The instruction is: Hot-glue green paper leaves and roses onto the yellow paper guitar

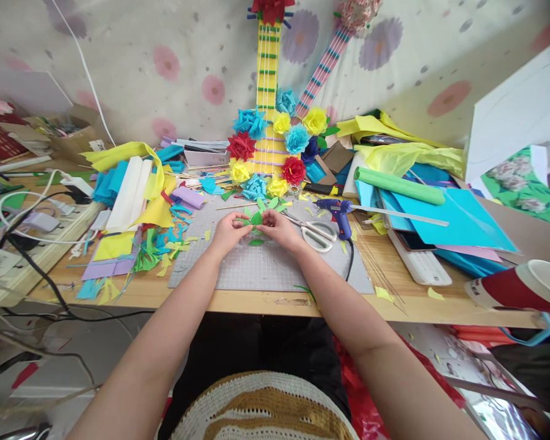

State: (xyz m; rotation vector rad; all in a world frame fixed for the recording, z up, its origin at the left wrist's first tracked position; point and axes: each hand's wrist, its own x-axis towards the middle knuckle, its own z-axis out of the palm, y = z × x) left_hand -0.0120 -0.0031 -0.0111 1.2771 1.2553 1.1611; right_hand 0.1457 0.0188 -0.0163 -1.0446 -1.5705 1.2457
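Between my fingertips is a green paper leaf (256,218), pinched from both sides over the grey cutting mat (238,272). My left hand (231,232) closes on its left side, and my right hand (278,228) grips it from the right. More green paper leaves (274,204) lie just behind my hands, and a single one rests on the mat below them. White-handled scissors (318,236) lie beside my right hand. Farther right sits a blue hot glue gun (337,214) with a long glue stick in its back.
A yellow paper guitar (266,79) with paper flowers leans at the back, a pink one (323,73) beside it. Paper scraps (153,247) and a power strip (50,256) are left. Blue sheets (458,220) and a red-and-white cup (517,286) are right, the cup near the table edge.
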